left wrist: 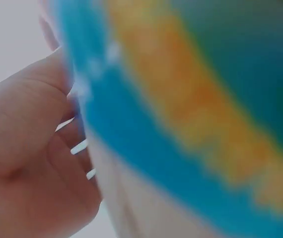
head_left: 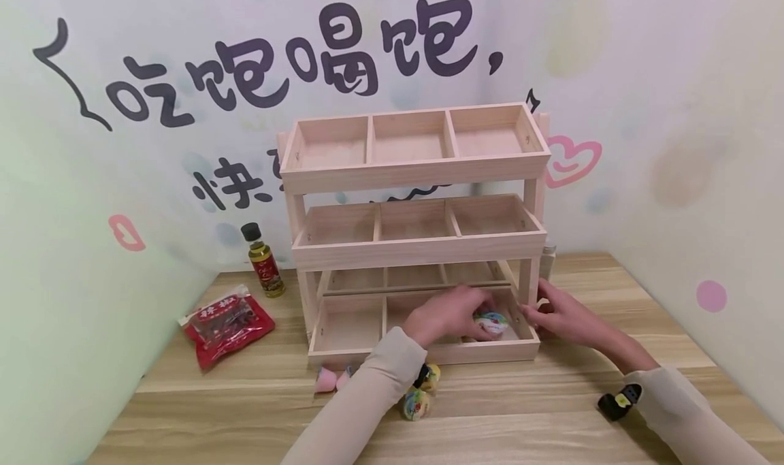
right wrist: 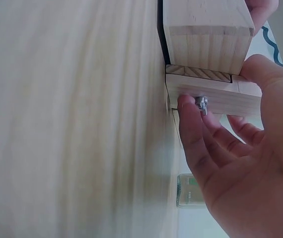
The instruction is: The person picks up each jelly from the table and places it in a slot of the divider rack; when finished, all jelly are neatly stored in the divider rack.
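We see the left hand [head_left: 448, 312] reaching into the lowest front tray [head_left: 349, 357] of a three-tier wooden rack [head_left: 416, 173], its fingers and thumb clamped on a jelly cup [head_left: 491, 324] with a printed lid. The cup is in the tray's right-hand section; we cannot tell whether it touches the bottom. In the left wrist view, its blue and orange print blurs close to the lens. Our right hand [head_left: 566, 318] grips the rack's right side, fingers and thumb curled around the wooden frame [right wrist: 221, 94] beside a metal bolt [right wrist: 201, 103]. On the table [head_left: 520, 424], we find two more printed-lid cups [head_left: 416, 405] and some pink cups [head_left: 326, 380] before the rack, with a red chilli packet [head_left: 226, 325] and an oil bottle [head_left: 265, 264] to its left.
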Demonstrator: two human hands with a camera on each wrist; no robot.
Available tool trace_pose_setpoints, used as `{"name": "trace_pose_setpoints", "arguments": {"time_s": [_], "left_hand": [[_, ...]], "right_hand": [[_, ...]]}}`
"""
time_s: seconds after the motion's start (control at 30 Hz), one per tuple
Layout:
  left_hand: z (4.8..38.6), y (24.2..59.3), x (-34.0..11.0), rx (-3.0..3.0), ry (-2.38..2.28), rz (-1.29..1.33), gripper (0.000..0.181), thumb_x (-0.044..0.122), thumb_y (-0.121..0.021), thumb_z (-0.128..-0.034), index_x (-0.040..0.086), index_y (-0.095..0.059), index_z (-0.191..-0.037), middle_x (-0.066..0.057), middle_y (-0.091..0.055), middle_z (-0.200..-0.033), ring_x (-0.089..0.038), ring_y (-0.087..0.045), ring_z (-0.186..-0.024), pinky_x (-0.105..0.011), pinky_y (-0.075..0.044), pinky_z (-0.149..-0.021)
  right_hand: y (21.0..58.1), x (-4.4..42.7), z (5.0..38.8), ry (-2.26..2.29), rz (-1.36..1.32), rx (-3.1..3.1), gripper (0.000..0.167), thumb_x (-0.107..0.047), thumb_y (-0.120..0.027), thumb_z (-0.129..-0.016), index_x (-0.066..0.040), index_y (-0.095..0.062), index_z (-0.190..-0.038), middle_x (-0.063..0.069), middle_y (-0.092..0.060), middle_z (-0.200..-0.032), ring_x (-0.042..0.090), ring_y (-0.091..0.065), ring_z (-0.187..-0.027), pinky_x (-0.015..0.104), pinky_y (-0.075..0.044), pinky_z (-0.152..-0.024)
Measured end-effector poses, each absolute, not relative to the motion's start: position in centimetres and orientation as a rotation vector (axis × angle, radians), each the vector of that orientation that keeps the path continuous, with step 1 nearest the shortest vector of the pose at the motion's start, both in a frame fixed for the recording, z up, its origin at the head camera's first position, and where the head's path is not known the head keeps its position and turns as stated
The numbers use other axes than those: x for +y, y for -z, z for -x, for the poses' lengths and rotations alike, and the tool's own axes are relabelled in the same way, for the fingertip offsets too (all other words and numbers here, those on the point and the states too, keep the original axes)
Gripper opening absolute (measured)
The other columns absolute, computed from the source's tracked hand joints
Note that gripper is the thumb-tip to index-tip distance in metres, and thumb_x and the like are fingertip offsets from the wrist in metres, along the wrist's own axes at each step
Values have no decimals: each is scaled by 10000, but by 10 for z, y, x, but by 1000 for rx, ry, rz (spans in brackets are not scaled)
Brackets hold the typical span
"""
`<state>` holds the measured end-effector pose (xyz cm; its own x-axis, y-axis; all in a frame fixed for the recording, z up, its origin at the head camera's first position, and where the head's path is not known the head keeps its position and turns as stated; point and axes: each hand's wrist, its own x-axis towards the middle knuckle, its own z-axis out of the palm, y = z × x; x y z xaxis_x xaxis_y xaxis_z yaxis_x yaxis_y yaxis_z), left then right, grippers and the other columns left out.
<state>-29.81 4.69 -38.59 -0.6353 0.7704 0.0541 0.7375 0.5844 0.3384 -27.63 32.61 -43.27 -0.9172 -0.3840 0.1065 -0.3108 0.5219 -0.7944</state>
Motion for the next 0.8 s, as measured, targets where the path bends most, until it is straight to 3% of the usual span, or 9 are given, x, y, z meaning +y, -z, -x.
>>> {"name": "trace_pose_setpoints", "arguments": {"time_s": [0.23,0.4,0.67,0.8], "left_hand": [[301,382,37,2638,-519,-1339,512,238,-917,-899,93,-713,-1346,-26,-763,-1274,-111,-687,-1114,-185,-517,-996],[299,382,43,2650,-484,-1366,493,273,-879,-939,97,-708,-1366,-11,-759,-1282,-89,-678,-1089,-173,-516,-975],[293,386,52,2769,-401,-1280,407,397,-837,-966,182,-743,-1299,63,-753,-1156,-31,-609,-917,-167,-503,-811],[291,384,48,2770,-471,-1248,472,446,-831,-961,191,-718,-1341,63,-746,-1219,-45,-628,-984,-195,-526,-874]], "right_hand": [[432,324,277,1380,620,2645,768,-201,-664,-1093,-51,-200,-1687,354,-510,-1465,272,-703,-994,357,-647,-675],[434,326,277,1382,614,2636,759,-199,-663,-1093,-44,-211,-1683,350,-508,-1460,288,-696,-995,361,-645,-680],[435,327,278,1349,607,2654,767,-215,-661,-1096,-56,-204,-1691,347,-508,-1459,297,-694,-981,368,-642,-686],[434,326,278,1348,625,2656,757,-212,-656,-1098,-54,-207,-1687,341,-516,-1451,269,-692,-956,369,-636,-672]]}}
